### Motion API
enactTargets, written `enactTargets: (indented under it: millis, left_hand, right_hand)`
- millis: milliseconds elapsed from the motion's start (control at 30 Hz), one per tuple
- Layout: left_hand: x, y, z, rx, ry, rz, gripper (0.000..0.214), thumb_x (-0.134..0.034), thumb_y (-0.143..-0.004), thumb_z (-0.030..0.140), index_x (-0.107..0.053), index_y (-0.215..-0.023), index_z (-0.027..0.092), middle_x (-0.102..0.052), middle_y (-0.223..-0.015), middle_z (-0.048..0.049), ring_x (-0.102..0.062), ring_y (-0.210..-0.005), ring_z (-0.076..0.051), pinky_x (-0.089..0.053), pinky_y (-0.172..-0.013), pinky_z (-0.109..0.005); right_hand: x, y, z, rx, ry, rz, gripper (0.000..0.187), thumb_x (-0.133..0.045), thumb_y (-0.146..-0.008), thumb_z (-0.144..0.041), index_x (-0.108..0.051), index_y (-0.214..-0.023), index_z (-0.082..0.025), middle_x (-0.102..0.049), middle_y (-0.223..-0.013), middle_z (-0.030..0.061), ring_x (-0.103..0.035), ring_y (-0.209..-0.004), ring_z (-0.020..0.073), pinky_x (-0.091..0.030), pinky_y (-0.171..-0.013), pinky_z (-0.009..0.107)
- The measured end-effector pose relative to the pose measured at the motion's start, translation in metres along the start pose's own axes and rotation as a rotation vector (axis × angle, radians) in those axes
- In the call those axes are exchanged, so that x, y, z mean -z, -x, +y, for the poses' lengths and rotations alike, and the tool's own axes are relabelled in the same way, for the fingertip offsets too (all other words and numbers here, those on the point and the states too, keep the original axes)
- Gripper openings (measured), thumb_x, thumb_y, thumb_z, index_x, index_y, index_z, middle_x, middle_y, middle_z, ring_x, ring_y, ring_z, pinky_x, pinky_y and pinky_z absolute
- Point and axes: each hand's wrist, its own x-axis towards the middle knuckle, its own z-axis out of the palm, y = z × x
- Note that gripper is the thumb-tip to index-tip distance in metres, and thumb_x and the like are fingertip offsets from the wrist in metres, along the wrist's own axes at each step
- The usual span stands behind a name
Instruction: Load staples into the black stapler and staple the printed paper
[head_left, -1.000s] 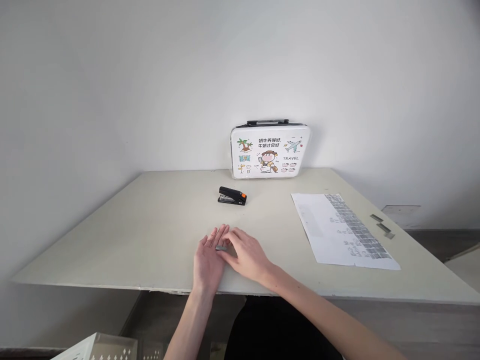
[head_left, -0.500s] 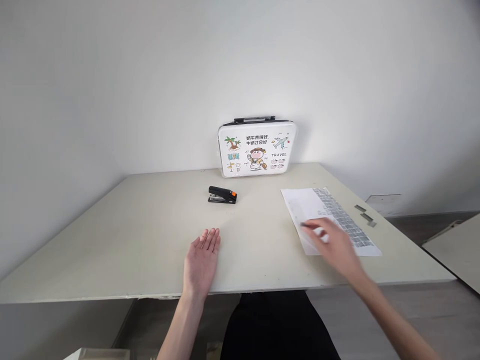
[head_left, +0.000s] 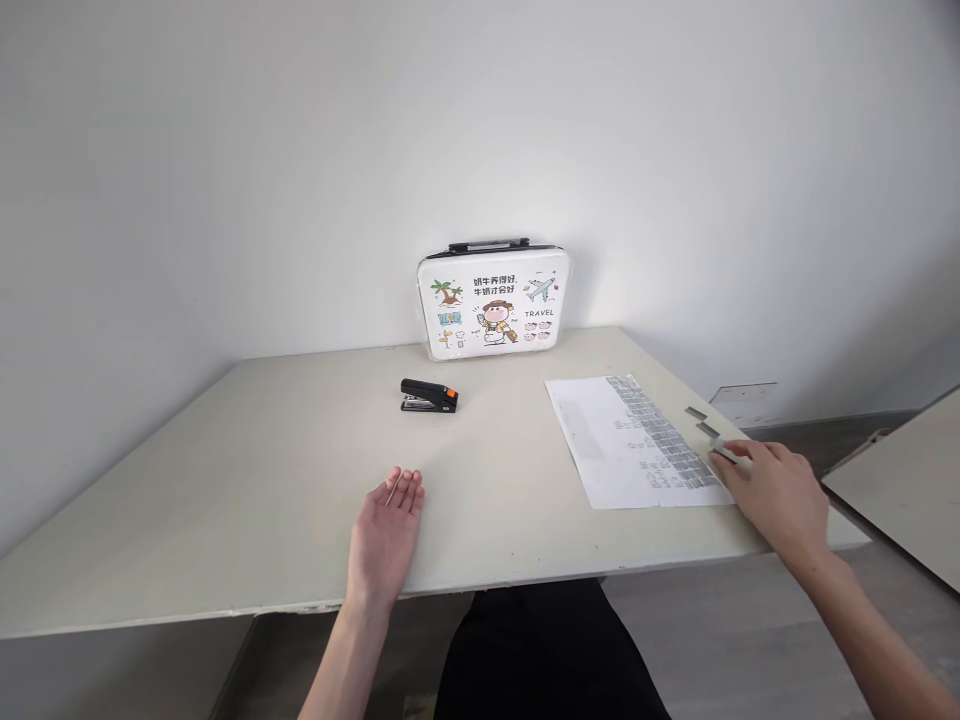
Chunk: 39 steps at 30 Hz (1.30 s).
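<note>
My left hand (head_left: 384,532) rests palm up on the white table (head_left: 285,470) near its front edge, fingers stretched out, with a thin pale sliver lying across them. My right hand (head_left: 780,492) is at the table's right edge, its fingertips pinched on a small grey staple strip (head_left: 724,447). Two more staple strips (head_left: 701,421) lie just beyond it, beside a printed sheet of paper (head_left: 626,440). A black stapler (head_left: 428,396) with an orange tip sits behind my left hand, well out of touch.
A white case (head_left: 493,298) with cartoon travel pictures and a black handle stands against the wall at the back. Another table's corner (head_left: 900,490) shows at the right. A wall socket plate (head_left: 742,398) is low on the wall.
My right hand left my left palm with a staple strip and swept right across the paper to the table's right edge. My left hand stayed open, palm up.
</note>
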Motion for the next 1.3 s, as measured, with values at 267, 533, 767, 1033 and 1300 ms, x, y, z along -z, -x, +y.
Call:
enactTargets:
  millis: [267, 533, 767, 1033, 1300]
  left_hand:
    - [0.002, -0.003, 0.0, -0.002, -0.004, -0.028, 0.021, -0.049, -0.094, 0.008, -0.069, -0.097, 0.012, -0.068, -0.098, -0.0105, -0.071, -0.096, -0.019, -0.06, -0.081, -0.029]
    - [0.006, -0.003, 0.002, 0.012, 0.011, -0.028, 0.022, -0.048, -0.095, 0.008, -0.07, -0.097, 0.013, -0.068, -0.097, -0.0108, -0.071, -0.097, -0.02, -0.059, -0.081, -0.029]
    - [0.006, -0.003, 0.001, 0.02, 0.038, -0.044, 0.022, -0.048, -0.096, 0.009, -0.069, -0.098, 0.011, -0.067, -0.099, -0.0111, -0.07, -0.098, -0.021, -0.058, -0.081, -0.029]
    - [0.007, -0.003, 0.002, 0.027, 0.054, -0.035, 0.023, -0.048, -0.096, 0.009, -0.07, -0.097, 0.012, -0.068, -0.099, -0.0116, -0.07, -0.098, -0.02, -0.058, -0.08, -0.03]
    - [0.009, -0.004, 0.002, 0.022, 0.062, -0.033, 0.024, -0.046, -0.098, 0.009, -0.069, -0.099, 0.011, -0.067, -0.099, -0.0115, -0.07, -0.098, -0.021, -0.058, -0.08, -0.03]
  right_hand:
    - [0.027, 0.054, -0.142, 0.185, -0.616, -0.373, 0.024, -0.056, -0.099, -0.046, -0.07, -0.098, -0.027, -0.077, -0.098, 0.0055, -0.066, -0.07, 0.02, -0.052, -0.051, 0.029]
    - [0.023, 0.08, -0.227, 0.301, -0.959, -0.697, 0.023, -0.053, -0.102, -0.04, -0.069, -0.093, -0.027, -0.073, -0.082, 0.0013, -0.065, -0.067, 0.0176, -0.051, -0.053, 0.027]
    - [0.022, 0.08, -0.22, 0.166, -0.944, -0.76, 0.029, -0.052, -0.102, -0.047, -0.068, -0.093, -0.024, -0.067, -0.077, 0.0017, -0.058, -0.066, 0.0176, -0.046, -0.058, 0.029]
    - [0.026, 0.081, -0.223, 0.088, -0.952, -0.776, 0.03, -0.053, -0.101, -0.049, -0.069, -0.093, -0.024, -0.066, -0.08, 0.0026, -0.058, -0.068, 0.0179, -0.044, -0.06, 0.029]
    - [0.019, 0.081, -0.22, 0.113, -0.958, -0.782, 0.033, -0.05, -0.102, -0.05, -0.065, -0.091, -0.024, -0.063, -0.075, 0.0016, -0.056, -0.066, 0.0175, -0.043, -0.059, 0.029]
